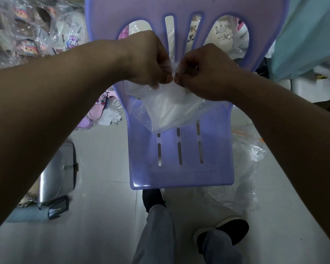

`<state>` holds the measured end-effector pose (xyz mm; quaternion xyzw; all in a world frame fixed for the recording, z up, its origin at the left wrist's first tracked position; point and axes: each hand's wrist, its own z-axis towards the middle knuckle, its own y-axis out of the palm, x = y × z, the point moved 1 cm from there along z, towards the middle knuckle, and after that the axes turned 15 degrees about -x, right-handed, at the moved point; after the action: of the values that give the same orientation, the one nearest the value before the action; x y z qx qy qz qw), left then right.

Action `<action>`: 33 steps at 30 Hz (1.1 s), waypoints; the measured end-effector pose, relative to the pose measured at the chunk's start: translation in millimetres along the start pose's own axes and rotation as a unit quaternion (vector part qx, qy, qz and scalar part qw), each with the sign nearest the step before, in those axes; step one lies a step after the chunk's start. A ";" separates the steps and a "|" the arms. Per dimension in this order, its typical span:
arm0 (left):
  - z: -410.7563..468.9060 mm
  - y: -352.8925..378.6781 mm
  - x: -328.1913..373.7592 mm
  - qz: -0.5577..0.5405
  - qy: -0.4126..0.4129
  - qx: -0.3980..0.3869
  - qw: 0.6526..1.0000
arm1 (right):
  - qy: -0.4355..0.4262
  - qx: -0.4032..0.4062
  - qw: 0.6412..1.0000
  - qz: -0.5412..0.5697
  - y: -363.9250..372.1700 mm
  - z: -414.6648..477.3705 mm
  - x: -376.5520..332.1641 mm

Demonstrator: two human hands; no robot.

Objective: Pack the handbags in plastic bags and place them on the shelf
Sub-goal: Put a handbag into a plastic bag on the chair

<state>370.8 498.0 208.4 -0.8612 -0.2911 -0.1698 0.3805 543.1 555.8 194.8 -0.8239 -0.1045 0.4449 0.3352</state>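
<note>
Near edge: the person's trouser legs and dark shoes (232, 229) on pale floor tile, just in front of the lilac moulded plastic chair (181, 168). The chair is the landmark.

Left of the chair, on the floor: a silver, glossy handbag with a buckle strap (55, 174), unbagged, lying flat. Right of the chair, on the floor: a crumpled heap of clear plastic sheeting (244, 168), likely spare bags.

On the chair seat, towards the backrest: a clear plastic bag (171, 109) with something white inside. Judged to be a handbag; its shape is not readable through the film.

Above the seat: the left hand (149, 60) and right hand (204, 73) meet at the bag's mouth. Both sets of fingers are curled, thumb and forefinger clamped on the gathered film, and the two pinches almost touch.

Behind the chair, left: a pile of cartoon-print goods in clear wrappers (27, 40). Behind it, right: a white boxy handbag with a gold clasp (311, 90), partly under pale cloth.

Step in hand, by my reading: closing or knotting the bag's mouth. Next move calls for finishing the twist or tie without tearing the thin film, then lifting the packed bag from the seat. No shelf is identifiable in view, so it must be found first. The silver handbag looks next in line.
</note>
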 end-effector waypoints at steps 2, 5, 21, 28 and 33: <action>-3.0 -0.7 0.9 0.002 0.001 -0.001 1.000 | -0.007 -0.011 1.000 0.007 0.1 -1.3 2.5; -5.8 -2.9 2.8 -0.005 0.002 -0.003 1.000 | -0.009 -0.031 0.999 0.008 -2.0 -2.0 3.9; -12.7 4.1 23.7 0.099 -0.027 0.005 0.995 | -0.018 -0.020 1.000 0.013 -3.5 1.4 9.2; -15.3 1.7 25.4 0.103 -0.010 0.000 0.995 | -0.013 -0.031 0.999 -0.033 -11.9 2.7 8.2; -18.4 -7.0 15.1 0.130 -0.017 0.012 0.991 | 0.012 -0.016 1.000 -0.007 -13.9 -0.9 11.7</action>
<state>376.7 493.5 232.0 -0.8897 -0.1852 -0.1003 0.4050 552.3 571.4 196.4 -0.8339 -0.1136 0.4305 0.3262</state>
